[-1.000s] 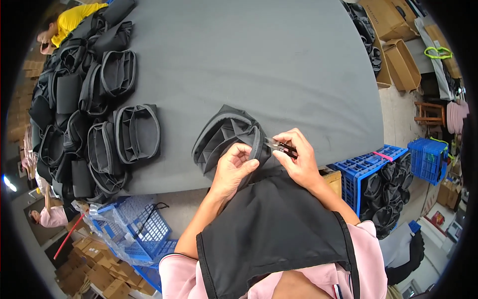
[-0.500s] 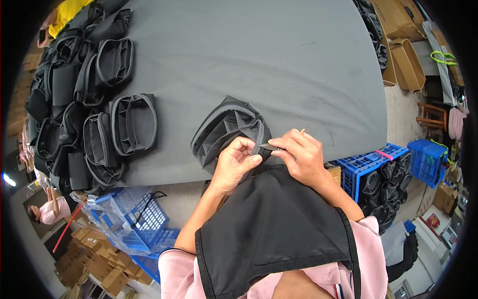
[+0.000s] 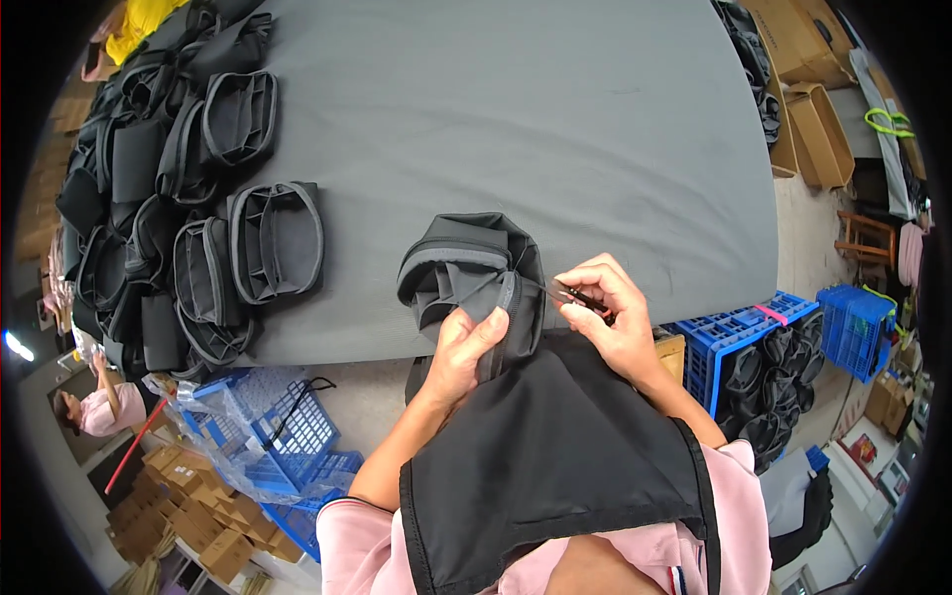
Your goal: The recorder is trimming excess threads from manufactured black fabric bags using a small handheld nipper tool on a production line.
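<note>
A black fabric bag (image 3: 466, 238) with inner dividers and a grey-edged rim stands at the table's near edge, tilted in front of me. My left hand (image 3: 464, 352) is closed on the near part of its rim, thumb on top and fingers mostly hidden beneath. In my right hand (image 3: 607, 307), just right of the bag, is a small black tool (image 3: 585, 299) with a thin pointed end, looking like thread snips. Its tip reaches toward the rim edge; whether they touch is unclear.
Many similar black bags (image 3: 278, 243) are heaped along the left of the grey table (image 3: 516, 109). Below its left edge sit blue crates (image 3: 297, 436) with plastic wrap. At right are a blue crate of bags (image 3: 709, 347) and open cartons (image 3: 818, 134). Another person (image 3: 104, 407) stands far left.
The bag has turned and tipped, showing more of its outer side. My right hand has drawn back to the right from the rim with the tool. My left hand has slid slightly lower.
</note>
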The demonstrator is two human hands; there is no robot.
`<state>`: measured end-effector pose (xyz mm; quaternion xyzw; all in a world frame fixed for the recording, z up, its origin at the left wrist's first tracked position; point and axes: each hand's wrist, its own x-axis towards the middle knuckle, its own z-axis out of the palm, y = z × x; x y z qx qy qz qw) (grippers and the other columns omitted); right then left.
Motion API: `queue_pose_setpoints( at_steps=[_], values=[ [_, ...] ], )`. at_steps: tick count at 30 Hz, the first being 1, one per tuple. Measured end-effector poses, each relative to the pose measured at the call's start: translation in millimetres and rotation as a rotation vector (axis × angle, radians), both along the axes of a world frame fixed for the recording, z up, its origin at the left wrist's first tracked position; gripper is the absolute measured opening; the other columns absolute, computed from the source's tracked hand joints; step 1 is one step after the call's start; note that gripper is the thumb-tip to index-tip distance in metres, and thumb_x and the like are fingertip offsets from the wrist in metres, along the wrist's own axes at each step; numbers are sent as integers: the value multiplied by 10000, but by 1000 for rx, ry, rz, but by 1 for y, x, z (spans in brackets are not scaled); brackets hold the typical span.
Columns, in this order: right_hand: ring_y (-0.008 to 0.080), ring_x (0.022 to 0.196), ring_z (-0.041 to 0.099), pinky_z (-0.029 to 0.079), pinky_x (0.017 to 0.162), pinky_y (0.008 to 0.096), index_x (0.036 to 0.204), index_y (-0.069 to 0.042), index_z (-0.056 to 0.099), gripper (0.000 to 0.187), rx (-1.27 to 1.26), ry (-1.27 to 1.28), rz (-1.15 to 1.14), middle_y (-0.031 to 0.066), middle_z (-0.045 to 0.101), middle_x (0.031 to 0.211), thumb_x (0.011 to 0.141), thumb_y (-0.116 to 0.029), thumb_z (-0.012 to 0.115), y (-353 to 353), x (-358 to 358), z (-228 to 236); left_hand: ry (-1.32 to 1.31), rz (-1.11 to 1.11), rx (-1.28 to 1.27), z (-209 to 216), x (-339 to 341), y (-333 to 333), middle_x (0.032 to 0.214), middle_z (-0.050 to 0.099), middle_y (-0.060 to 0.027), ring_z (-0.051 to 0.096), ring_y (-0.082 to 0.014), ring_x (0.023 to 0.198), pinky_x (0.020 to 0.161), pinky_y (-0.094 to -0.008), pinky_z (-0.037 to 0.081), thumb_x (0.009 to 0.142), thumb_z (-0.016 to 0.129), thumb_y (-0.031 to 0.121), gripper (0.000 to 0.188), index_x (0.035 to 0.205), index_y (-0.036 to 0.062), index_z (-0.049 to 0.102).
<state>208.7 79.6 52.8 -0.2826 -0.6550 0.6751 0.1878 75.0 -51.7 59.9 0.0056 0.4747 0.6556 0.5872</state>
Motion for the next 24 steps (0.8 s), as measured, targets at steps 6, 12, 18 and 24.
queue_pose_setpoints(
  at_steps=[6,12,18,24],
  values=[
    [126,722,534,433,621,249,937,-27,628,209,130,-110,114,45,534,855,731,-36,662,10,-7,12,-7,-43,-13,-8,-2,-1,848,616,-13,544,-45,759,681,-202,432,875,586,215,246,922,-24,622],
    [137,629,523,425,568,256,926,-42,643,223,258,-39,98,47,534,787,706,-43,681,8,-11,8,-2,-40,-31,-10,1,-2,751,600,7,515,-20,688,604,-181,409,865,605,219,235,812,-9,632],
    [130,582,501,399,525,272,915,-47,656,224,412,-66,101,46,525,733,693,-21,676,11,-11,9,-27,8,-22,-3,3,5,795,609,-21,533,-43,684,611,-190,428,867,601,211,254,864,-42,620],
    [96,654,491,391,562,232,943,-17,632,248,297,5,-39,44,513,818,699,14,663,4,-10,21,-70,304,18,9,-6,18,1036,596,-59,557,-124,937,816,-284,448,922,509,239,306,1092,-12,548]
  ],
)
